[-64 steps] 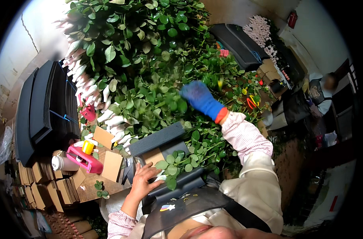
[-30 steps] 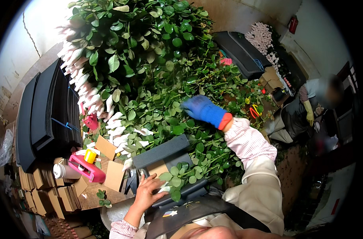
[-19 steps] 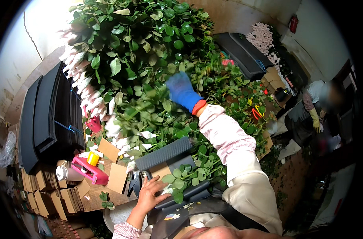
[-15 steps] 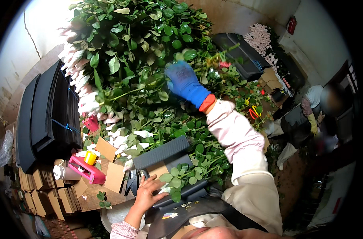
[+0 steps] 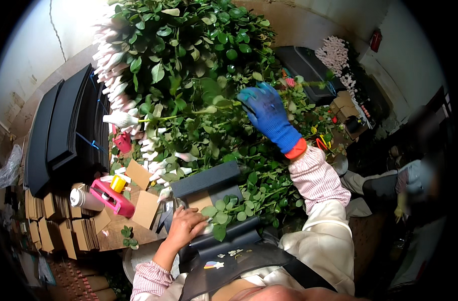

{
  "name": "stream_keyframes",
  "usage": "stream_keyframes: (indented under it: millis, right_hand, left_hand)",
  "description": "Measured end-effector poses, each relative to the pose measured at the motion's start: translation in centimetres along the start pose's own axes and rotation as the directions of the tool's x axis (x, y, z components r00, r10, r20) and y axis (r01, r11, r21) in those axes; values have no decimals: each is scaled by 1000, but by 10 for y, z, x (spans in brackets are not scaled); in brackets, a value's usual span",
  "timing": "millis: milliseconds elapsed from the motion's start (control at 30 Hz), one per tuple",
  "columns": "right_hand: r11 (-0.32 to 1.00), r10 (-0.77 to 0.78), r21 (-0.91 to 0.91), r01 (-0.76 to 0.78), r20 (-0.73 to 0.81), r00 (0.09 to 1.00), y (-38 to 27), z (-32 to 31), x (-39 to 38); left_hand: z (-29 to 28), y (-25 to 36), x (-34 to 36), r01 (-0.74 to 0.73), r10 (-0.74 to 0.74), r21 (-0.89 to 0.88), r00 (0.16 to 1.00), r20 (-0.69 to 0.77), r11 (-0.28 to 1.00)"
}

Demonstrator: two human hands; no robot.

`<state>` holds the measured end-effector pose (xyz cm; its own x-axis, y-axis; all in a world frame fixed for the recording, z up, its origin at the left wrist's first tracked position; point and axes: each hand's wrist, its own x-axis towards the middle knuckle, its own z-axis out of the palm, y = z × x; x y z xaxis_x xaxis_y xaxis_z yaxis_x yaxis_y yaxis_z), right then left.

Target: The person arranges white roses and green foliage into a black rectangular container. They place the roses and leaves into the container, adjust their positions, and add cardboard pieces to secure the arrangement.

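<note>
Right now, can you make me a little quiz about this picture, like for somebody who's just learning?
1. On which side do the person's fingers wear the blue glove?
2. True or false: the stem held in that glove has a white-wrapped head at its left end.
3. What colour is the plastic holder beside the pale cup? A) green B) pink C) black

Key: 1. The right fingers. 2. True. 3. B, pink.

I view boards [image 5: 66, 120] left of the stems [image 5: 199, 55], a cup [image 5: 86, 198] before the boards, and an extinguisher [image 5: 375, 40] on the wall [image 5: 412, 55].
</note>
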<state>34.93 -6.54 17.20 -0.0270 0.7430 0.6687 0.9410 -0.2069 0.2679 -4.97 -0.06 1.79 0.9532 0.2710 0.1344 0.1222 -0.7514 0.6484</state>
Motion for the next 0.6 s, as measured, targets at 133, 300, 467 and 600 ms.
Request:
stream_keyframes:
  millis: [133, 300, 467, 600]
  right_hand:
    - [949, 41, 303, -86, 152, 988, 1, -42, -41]
    - [885, -167, 458, -88, 489, 856, -3, -94, -123]
    - [986, -105, 156, -52, 838, 536, -14, -73, -191]
    - [972, -97, 146, -185, 963, 252, -21, -55, -193]
  left_hand:
    - [12, -2, 0, 36, -43, -86, 996, -83, 996]
    - [30, -15, -9, 168, -228, -515, 972, -55, 841]
    - [35, -21, -7, 127, -244, -533, 957, -156, 836]
    - [24, -14, -3, 127, -188, -376, 973, -131, 918]
